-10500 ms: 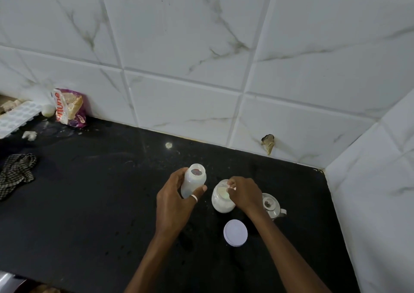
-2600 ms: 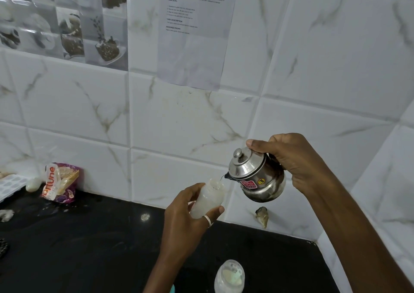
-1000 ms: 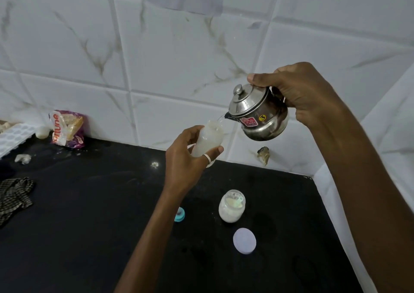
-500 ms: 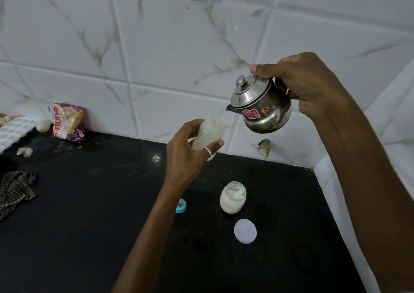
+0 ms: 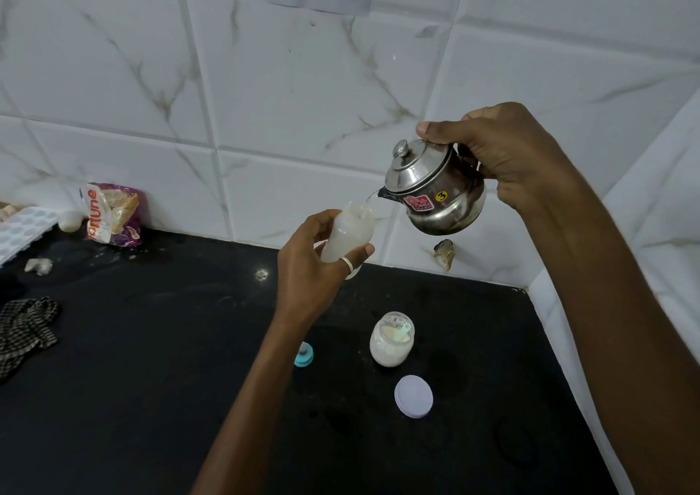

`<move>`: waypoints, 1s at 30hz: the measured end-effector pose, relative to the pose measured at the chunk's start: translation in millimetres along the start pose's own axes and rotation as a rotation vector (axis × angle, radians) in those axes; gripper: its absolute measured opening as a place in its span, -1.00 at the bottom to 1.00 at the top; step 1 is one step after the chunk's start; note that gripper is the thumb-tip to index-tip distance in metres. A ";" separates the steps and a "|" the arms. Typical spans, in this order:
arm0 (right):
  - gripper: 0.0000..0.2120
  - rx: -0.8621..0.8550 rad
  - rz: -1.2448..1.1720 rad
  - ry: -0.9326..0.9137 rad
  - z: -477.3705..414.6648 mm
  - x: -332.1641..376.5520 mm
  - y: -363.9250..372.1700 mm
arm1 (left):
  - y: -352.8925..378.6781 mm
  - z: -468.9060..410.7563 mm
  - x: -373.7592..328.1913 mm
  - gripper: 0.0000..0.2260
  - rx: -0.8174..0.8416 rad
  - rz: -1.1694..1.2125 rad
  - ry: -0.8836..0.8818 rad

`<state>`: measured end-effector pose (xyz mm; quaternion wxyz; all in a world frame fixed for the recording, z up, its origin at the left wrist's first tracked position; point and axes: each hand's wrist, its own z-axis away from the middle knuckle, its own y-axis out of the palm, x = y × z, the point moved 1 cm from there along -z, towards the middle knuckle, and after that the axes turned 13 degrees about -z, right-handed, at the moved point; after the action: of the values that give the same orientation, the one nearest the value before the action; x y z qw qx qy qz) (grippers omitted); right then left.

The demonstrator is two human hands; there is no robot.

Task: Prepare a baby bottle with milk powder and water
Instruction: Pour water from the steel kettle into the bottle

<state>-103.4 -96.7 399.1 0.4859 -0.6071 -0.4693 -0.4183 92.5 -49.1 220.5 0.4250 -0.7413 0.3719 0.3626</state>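
My left hand (image 5: 308, 267) holds a translucent baby bottle (image 5: 350, 231) upright above the black counter; the bottle looks milky white inside. My right hand (image 5: 503, 153) grips a small steel kettle (image 5: 432, 191) with its lid on, tilted left. Its spout sits just above the bottle's mouth and a thin stream of water runs into it. On the counter below stand an open glass jar of milk powder (image 5: 392, 339) with a scoop inside, its white lid (image 5: 413, 396), and the bottle's teal cap (image 5: 304, 354).
The black counter (image 5: 151, 362) ends at white tiled walls behind and on the right. At the far left lie a snack packet (image 5: 113, 214), a white tray (image 5: 19, 233), a white egg-like object (image 5: 70, 221) and a checked cloth (image 5: 22, 328).
Earlier I was scooping powder from the jar beside the bottle. Since then I lifted the kettle and have kept pouring; over the last second both hands stay nearly still while the view shifts slightly.
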 end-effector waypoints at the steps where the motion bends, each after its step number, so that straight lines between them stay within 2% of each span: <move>1: -0.63 -0.002 -0.001 0.004 0.0 -0.4 -0.2 | -0.2 0.2 -0.4 -0.46 0.000 0.000 0.000; 15: -0.57 0.016 -0.032 0.026 -0.3 -5.8 3.6 | -2.3 1.9 -0.2 -0.49 0.002 -0.009 0.002; 23: -0.70 0.047 -0.053 0.039 2.2 -3.6 5.5 | -3.5 1.5 2.0 -0.46 -0.002 -0.033 0.000; 30: -0.58 0.040 -0.052 0.047 4.1 -2.0 7.0 | -3.2 1.3 2.4 -0.44 0.008 -0.039 -0.008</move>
<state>-96.7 -93.6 395.0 0.4976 -0.5749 -0.4817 -0.4357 96.1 -47.3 219.2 0.4367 -0.7453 0.3570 0.3556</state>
